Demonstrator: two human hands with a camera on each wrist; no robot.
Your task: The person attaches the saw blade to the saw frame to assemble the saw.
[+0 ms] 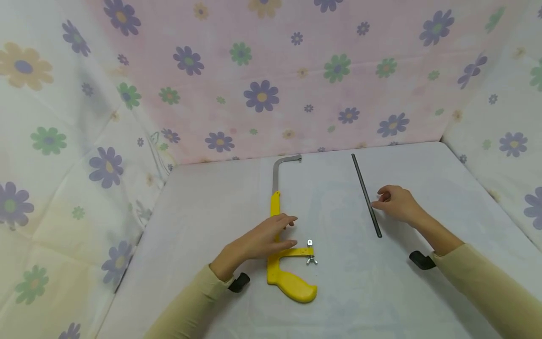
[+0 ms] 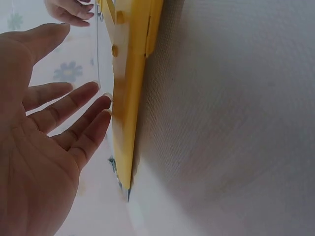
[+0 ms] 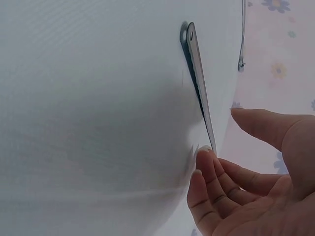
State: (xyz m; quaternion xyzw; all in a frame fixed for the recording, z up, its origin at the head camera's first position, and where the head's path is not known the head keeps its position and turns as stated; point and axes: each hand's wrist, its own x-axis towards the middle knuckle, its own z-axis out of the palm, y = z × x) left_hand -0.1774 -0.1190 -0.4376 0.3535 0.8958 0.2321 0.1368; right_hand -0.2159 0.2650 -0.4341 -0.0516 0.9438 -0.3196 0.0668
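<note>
A hacksaw frame (image 1: 275, 205) with a yellow body and handle and a grey metal front arm lies on the white-covered table. My left hand (image 1: 262, 239) is over its middle, palm toward the inside of the frame. In the left wrist view, its spread fingertips come right up to the yellow frame (image 2: 129, 93), the thumb standing apart. To the right lies a thin dark hacksaw blade (image 1: 365, 193) with a hole at its near end. My right hand (image 1: 400, 205) is beside it, fingers loosely bent. In the right wrist view, fingertips are close to the blade (image 3: 201, 78), thumb away from it.
A wing nut (image 1: 311, 260) and a small blade clamp sit on the frame's short arm. Flower-printed cloth walls (image 1: 288, 127) stand behind and at both sides of the table (image 1: 338, 292). Black camera mounts (image 1: 422, 260) hang at both sleeves.
</note>
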